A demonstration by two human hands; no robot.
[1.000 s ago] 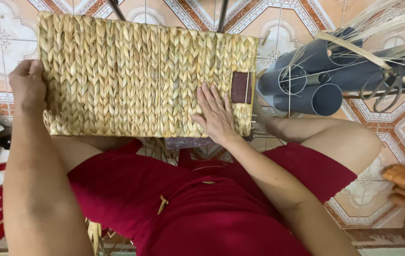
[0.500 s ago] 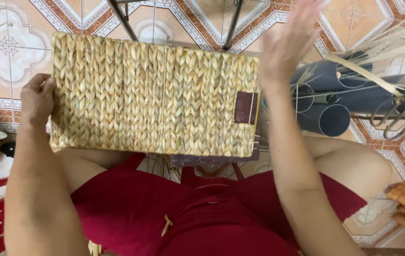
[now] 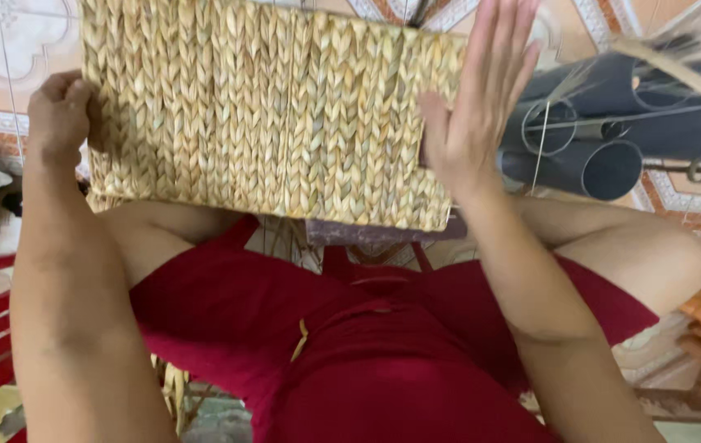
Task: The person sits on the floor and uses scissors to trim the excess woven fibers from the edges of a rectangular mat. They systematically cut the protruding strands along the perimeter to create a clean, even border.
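While the left hand [image 3: 59, 115] clamps the left edge of the woven straw panel [image 3: 268, 115] in a closed grip, the right hand [image 3: 477, 98] is open, fingers spread, palm flat against the panel's right end. Panel rests above the lap, beside dark pipes [image 3: 605, 139].

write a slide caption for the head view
Left hand grips a woven straw panel; right hand open at its edge.
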